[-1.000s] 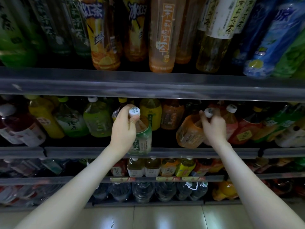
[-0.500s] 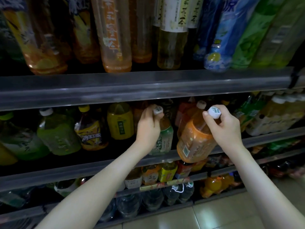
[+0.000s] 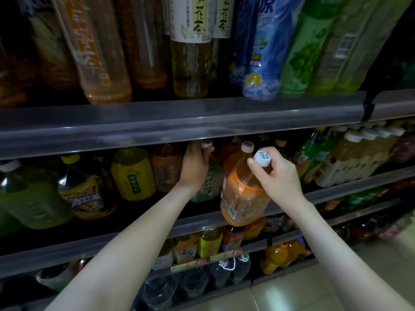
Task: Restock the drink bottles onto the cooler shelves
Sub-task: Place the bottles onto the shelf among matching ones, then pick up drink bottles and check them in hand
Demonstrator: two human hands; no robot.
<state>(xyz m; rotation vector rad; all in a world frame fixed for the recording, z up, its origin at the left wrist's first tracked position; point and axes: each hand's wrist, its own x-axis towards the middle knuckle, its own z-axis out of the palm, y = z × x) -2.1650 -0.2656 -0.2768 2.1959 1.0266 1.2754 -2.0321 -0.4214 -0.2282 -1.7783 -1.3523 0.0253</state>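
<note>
The orange bottle (image 3: 244, 198) hangs tilted, base out over the front rail of the middle shelf (image 3: 336, 189), because the right hand (image 3: 278, 173) pinches it only at the white cap (image 3: 261, 158), fingers curled, likely to swing it into its row. Just left and farther in, the left hand (image 3: 194, 167) curls round the neck of a green-labelled bottle (image 3: 210, 184) on that shelf, probably shifting it to open a slot.
</note>
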